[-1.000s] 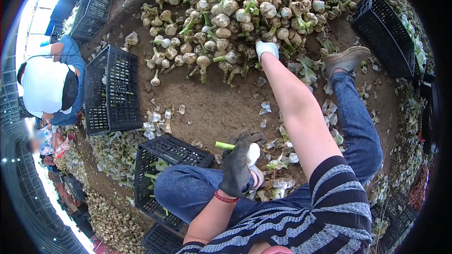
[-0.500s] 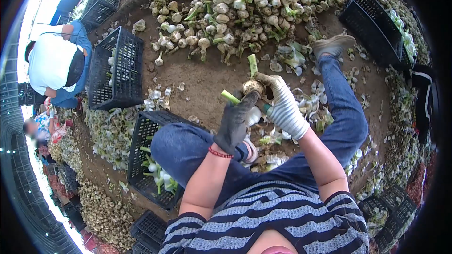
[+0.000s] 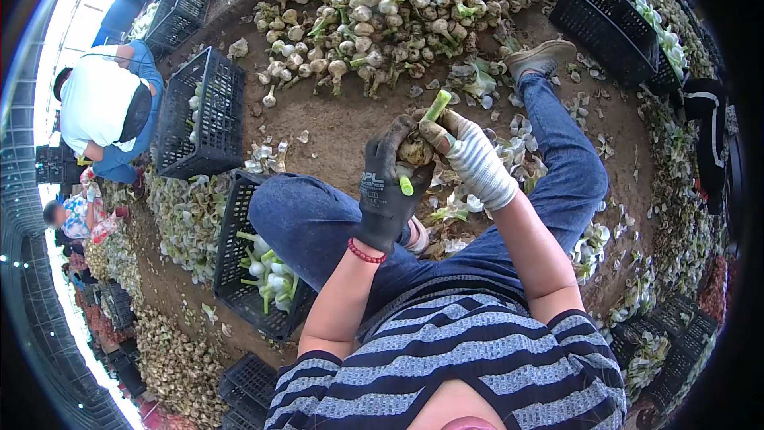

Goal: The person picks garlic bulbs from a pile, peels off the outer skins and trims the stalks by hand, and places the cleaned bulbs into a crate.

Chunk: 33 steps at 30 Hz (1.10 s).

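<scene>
My left hand (image 3: 391,183), in a dark grey glove, is closed around a bulb whose cut green stem (image 3: 406,185) pokes out below the fingers. Against its fingertips sits a second, brown dirty bulb (image 3: 415,150) with a thick green stem pointing up. My right hand (image 3: 476,158), in a striped white glove with stained fingers, grips this brown bulb at its stem. Something green shows by the right thumb, too small to name. Beyond both hands lies a large heap of dirty bulbs (image 3: 362,29). Peeled white bulbs (image 3: 278,283) lie in the black crate (image 3: 225,271) beside my left knee.
Another black crate (image 3: 219,123) stands at the left, near a seated person in white (image 3: 103,103). A black crate (image 3: 605,24) is at the upper right, beyond my outstretched foot (image 3: 541,58). Peeled skins (image 3: 521,151) litter the ground. A dark-clothed leg (image 3: 705,143) shows at the right.
My right hand has come back from the heap with a brown bulb and now holds it against my left hand. The left hand has turned, so its stem points down.
</scene>
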Tool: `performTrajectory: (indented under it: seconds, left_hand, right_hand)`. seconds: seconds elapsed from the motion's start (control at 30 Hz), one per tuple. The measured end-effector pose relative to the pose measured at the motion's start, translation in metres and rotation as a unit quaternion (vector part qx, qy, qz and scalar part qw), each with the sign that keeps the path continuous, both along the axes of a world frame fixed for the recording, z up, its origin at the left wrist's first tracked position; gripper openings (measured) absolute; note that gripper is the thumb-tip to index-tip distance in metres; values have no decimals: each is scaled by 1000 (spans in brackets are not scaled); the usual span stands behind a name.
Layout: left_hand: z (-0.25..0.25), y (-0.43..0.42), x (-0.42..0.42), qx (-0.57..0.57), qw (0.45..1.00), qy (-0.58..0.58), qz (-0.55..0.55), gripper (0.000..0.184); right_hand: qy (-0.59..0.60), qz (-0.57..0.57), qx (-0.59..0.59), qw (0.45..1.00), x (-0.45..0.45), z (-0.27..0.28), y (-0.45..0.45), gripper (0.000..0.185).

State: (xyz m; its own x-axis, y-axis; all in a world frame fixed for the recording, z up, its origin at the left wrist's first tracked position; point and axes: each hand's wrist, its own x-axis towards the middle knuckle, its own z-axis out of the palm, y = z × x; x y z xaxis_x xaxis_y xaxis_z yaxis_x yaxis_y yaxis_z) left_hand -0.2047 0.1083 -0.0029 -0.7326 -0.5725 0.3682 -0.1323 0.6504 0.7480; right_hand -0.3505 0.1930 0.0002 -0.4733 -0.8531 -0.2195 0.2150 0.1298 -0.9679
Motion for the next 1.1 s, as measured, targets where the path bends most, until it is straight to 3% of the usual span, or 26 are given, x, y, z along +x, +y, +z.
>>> performTrajectory:
  seconds: [0.2, 0.27, 0.3, 0.37, 0.43, 0.47, 0.53, 0.57, 0.63, 0.67, 0.7, 0.73, 0.77, 0.83, 0.87, 0.9, 0.97, 1.03, 1.07, 1.1]
  left_hand:
    - [-13, 4, 3, 40, 999, -18, -17, 68]
    - [-22, 7, -5, 241, 966, 96, -8, 67]
    - [-26, 8, -3, 242, 965, 95, -9, 67]
    - [-6, 6, 2, 569, 812, 129, -31, 64]
    - [-5, -6, 8, 628, 773, 91, -27, 56]
    - [1, -6, 5, 631, 765, 114, -62, 46]
    - [3, -9, -1, 633, 756, 136, -96, 39]
    - [-11, -11, -6, 585, 798, 128, -65, 38]
    - [-56, -21, -15, 480, 870, 110, -3, 39]
    - [-78, -34, -14, 155, 986, -40, -42, 38]
    - [-99, -47, -13, -207, 970, -124, 9, 39]
    - [-68, -37, -14, 118, 990, -69, 45, 37]
    - [-36, -24, -13, 434, 898, -13, 77, 36]
    - [-16, -5, -11, 436, 899, 2, 45, 30]
    - [-20, -2, -8, 259, 966, 11, -4, 28]
    - [-27, -5, -4, 204, 979, -14, -10, 27]
    - [-34, -12, 1, 90, 994, -57, -17, 24]
    - [-22, -6, 8, 134, 988, -47, -60, 19]
    - [-6, 4, 4, 401, 915, -36, 5, 18]
    - [-13, 3, 5, 400, 916, -35, 3, 18]
  right_hand:
    - [-23, 15, 36, 999, -2, 5, 12, 39]
    - [16, 28, 21, 999, -7, 3, 16, 35]
    - [57, 41, 4, 998, -10, 2, 17, 32]
    - [34, 47, 22, 998, -15, 1, 19, 33]
    - [-9, 61, 53, 997, -20, 0, 20, 35]
    - [63, 60, 44, 995, -22, -2, 21, 32]
    - [-10, 84, 35, 996, -22, 6, 28, 29]
    - [-82, 107, 25, 991, -22, 14, 32, 26]
    - [-118, 136, 71, 981, -24, 25, 36, 26]
    - [-138, 82, 51, 986, -23, 22, 36, 26]
    - [-157, 25, 31, 987, -23, 18, 38, 27]
    - [-99, 9, 21, 995, -24, 5, 42, 28]
    - [-21, 1, 42, 999, -21, 5, 43, 27]
    - [139, 24, 57, 988, -10, -10, 44, 28]
    - [178, 21, 45, 983, -2, -11, 45, 26]
    - [178, 28, 41, 983, -1, -9, 45, 26]
    - [49, -20, 67, 996, -3, 0, 46, 25]
    - [73, -29, 73, 994, -25, -33, 50, 24]
    - [116, -33, 69, 990, -29, -39, 51, 24]
    - [160, -37, 65, 984, -33, -45, 51, 24]
